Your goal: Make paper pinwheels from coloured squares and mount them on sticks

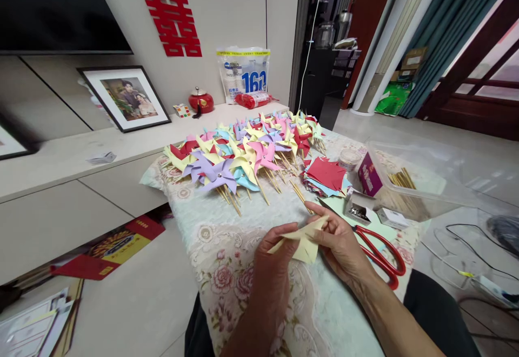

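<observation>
Both my hands hold a pale yellow cut paper square (305, 239) just above a floral tablecloth (227, 259). My left hand (275, 254) pinches its left corner, fingers closed. My right hand (338, 240) grips the right side, folding a flap inward. A thin wooden stick (299, 192) lies just beyond my right fingers. Farther back lies a big heap of finished paper pinwheels (243, 154) on sticks, in purple, yellow, pink, red and blue.
Red-handled scissors (383, 257) lie right of my right hand. A stack of cut coloured paper squares (326, 178), a small round tub (349, 158), a pin box (359, 213) and a clear plastic bin of sticks (405, 189) stand at the right. A framed photo (125, 97) leans on the left shelf.
</observation>
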A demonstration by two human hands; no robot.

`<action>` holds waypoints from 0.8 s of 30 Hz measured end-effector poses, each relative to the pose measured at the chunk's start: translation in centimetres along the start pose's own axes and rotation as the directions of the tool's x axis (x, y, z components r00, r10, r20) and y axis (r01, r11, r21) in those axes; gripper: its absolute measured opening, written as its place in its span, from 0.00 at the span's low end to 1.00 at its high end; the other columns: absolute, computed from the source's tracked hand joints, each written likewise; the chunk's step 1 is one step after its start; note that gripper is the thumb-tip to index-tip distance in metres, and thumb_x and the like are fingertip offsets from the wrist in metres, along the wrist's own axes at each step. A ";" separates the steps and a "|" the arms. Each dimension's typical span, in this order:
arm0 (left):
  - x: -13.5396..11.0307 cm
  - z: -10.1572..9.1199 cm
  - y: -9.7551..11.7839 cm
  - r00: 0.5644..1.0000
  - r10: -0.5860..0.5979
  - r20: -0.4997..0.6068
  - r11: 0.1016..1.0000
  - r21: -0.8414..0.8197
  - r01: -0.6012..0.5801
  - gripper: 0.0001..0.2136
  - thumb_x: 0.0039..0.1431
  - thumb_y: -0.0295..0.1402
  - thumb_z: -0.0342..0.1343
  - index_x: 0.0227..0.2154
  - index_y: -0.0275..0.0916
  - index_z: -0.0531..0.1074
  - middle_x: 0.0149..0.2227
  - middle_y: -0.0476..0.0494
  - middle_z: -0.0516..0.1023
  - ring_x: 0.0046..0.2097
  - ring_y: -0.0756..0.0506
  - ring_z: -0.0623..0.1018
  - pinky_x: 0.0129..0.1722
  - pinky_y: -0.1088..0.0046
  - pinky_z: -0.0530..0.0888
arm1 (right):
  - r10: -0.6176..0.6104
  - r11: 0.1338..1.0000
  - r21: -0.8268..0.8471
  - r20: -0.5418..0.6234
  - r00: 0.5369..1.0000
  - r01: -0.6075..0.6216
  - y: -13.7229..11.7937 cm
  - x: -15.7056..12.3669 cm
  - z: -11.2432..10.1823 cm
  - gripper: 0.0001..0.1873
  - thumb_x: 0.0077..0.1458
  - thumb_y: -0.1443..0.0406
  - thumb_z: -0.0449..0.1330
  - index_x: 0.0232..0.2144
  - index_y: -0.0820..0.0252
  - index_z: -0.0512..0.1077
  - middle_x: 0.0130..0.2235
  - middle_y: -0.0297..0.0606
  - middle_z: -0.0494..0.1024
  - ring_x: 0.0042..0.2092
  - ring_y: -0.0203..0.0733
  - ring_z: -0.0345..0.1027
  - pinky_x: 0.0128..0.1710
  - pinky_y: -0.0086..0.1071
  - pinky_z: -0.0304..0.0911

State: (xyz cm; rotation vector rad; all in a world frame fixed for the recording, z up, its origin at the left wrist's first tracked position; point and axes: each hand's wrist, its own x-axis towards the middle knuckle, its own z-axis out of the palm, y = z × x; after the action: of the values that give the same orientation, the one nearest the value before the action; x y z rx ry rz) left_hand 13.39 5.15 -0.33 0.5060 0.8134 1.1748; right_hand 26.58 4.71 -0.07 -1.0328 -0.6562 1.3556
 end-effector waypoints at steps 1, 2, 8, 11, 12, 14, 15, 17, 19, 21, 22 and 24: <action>0.0 0.0 0.3 1.000 0.001 0.022 1.000 -0.006 0.000 0.13 0.44 0.35 0.72 0.33 0.36 0.82 0.33 0.43 0.84 0.34 0.45 0.80 0.38 0.71 0.74 | 0.015 0.999 0.029 0.007 1.000 -0.015 0.0 0.0 0.1 0.39 0.36 0.67 0.77 0.53 0.59 0.72 0.33 0.35 0.83 0.31 0.38 0.76 0.34 0.30 0.70; 0.1 -0.1 0.5 0.999 0.002 0.038 1.000 -0.012 -0.002 0.13 0.45 0.35 0.71 0.35 0.36 0.82 0.35 0.42 0.85 0.36 0.43 0.81 0.40 0.69 0.74 | 0.026 0.999 0.047 0.020 0.999 -0.027 0.0 -0.1 0.1 0.40 0.36 0.67 0.78 0.54 0.58 0.71 0.36 0.37 0.83 0.33 0.40 0.77 0.37 0.32 0.71; 1.0 -1.0 1.6 0.998 -0.057 0.035 0.988 0.145 0.051 0.18 0.44 0.36 0.70 0.39 0.33 0.82 0.38 0.38 0.86 0.38 0.38 0.82 0.40 0.65 0.76 | -0.100 0.990 -0.100 0.039 0.994 0.103 0.4 0.1 -0.8 0.36 0.43 0.64 0.75 0.56 0.54 0.71 0.41 0.36 0.81 0.41 0.41 0.76 0.41 0.32 0.70; 1.4 -1.6 1.8 0.994 -0.103 0.031 0.951 0.297 0.090 0.18 0.44 0.37 0.70 0.38 0.32 0.82 0.35 0.37 0.85 0.34 0.39 0.82 0.36 0.65 0.76 | -0.071 0.982 -0.168 0.094 0.993 0.086 0.5 0.0 -0.8 0.36 0.46 0.62 0.74 0.56 0.55 0.69 0.41 0.37 0.82 0.42 0.43 0.76 0.43 0.35 0.71; 1.5 -1.8 1.8 0.994 -0.107 0.024 0.943 0.319 0.094 0.18 0.44 0.38 0.70 0.37 0.32 0.81 0.34 0.38 0.85 0.33 0.39 0.81 0.34 0.65 0.76 | -0.041 0.983 -0.173 0.109 0.993 0.060 0.5 0.0 -0.7 0.36 0.46 0.62 0.74 0.56 0.56 0.69 0.42 0.39 0.82 0.42 0.45 0.77 0.43 0.37 0.71; 1.7 -1.9 1.6 0.995 -0.101 0.024 0.950 0.298 0.089 0.19 0.42 0.38 0.71 0.36 0.32 0.81 0.32 0.38 0.85 0.31 0.40 0.81 0.33 0.66 0.76 | -0.001 0.985 -0.168 0.119 0.993 0.021 0.4 -0.1 -0.5 0.36 0.45 0.61 0.74 0.56 0.56 0.68 0.46 0.41 0.82 0.43 0.48 0.78 0.43 0.39 0.72; 1.8 -1.9 1.4 0.995 -0.096 0.028 0.962 0.260 0.085 0.19 0.41 0.38 0.72 0.36 0.33 0.80 0.31 0.39 0.85 0.30 0.41 0.81 0.33 0.66 0.76 | 0.004 0.987 -0.162 0.117 0.993 0.015 0.4 -0.2 -0.4 0.35 0.46 0.61 0.74 0.55 0.56 0.69 0.47 0.42 0.82 0.43 0.48 0.78 0.43 0.39 0.72; 1.9 -1.9 1.0 0.994 -0.098 0.038 0.980 0.180 0.090 0.21 0.39 0.37 0.73 0.37 0.33 0.80 0.31 0.40 0.85 0.30 0.41 0.81 0.33 0.66 0.76 | -0.007 0.988 -0.151 0.112 0.994 0.024 0.3 -0.2 -0.3 0.32 0.47 0.61 0.73 0.54 0.56 0.70 0.48 0.43 0.82 0.43 0.49 0.79 0.42 0.39 0.73; 2.0 -1.8 0.6 0.991 -0.124 0.058 0.984 0.138 0.115 0.22 0.37 0.37 0.73 0.37 0.33 0.80 0.31 0.40 0.85 0.30 0.41 0.81 0.34 0.65 0.77 | -0.031 0.990 -0.134 0.108 0.994 0.045 0.4 -0.1 -0.4 0.30 0.48 0.61 0.72 0.53 0.56 0.71 0.48 0.43 0.83 0.42 0.49 0.80 0.40 0.38 0.74; 2.1 -1.9 0.3 0.985 -0.151 0.081 0.981 0.132 0.140 0.22 0.37 0.37 0.74 0.37 0.32 0.81 0.31 0.40 0.85 0.31 0.40 0.81 0.35 0.65 0.77 | -0.048 0.992 -0.112 0.102 0.994 0.060 0.5 -0.1 -0.4 0.29 0.48 0.61 0.72 0.52 0.55 0.72 0.47 0.43 0.83 0.41 0.49 0.80 0.39 0.37 0.74; 2.1 -1.9 0.1 0.983 -0.158 0.092 0.980 0.135 0.145 0.21 0.37 0.37 0.73 0.37 0.32 0.81 0.31 0.40 0.85 0.30 0.40 0.81 0.35 0.65 0.76 | -0.051 0.993 -0.102 0.099 0.994 0.061 0.5 0.0 -0.4 0.29 0.47 0.61 0.72 0.52 0.56 0.72 0.47 0.43 0.83 0.41 0.49 0.80 0.39 0.38 0.74; 2.0 -1.9 0.0 0.983 -0.149 0.103 0.981 0.139 0.134 0.20 0.40 0.37 0.72 0.36 0.32 0.82 0.30 0.40 0.85 0.30 0.41 0.81 0.35 0.66 0.76 | -0.050 0.994 -0.087 0.098 0.994 0.059 0.6 0.0 -0.4 0.28 0.47 0.61 0.73 0.51 0.56 0.73 0.46 0.43 0.84 0.41 0.49 0.80 0.40 0.38 0.74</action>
State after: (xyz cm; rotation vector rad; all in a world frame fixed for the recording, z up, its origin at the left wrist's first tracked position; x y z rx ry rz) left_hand 12.19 6.92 -2.07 0.6073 0.8188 0.9568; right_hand 26.68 4.58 -0.81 -1.0185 -0.8179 1.3440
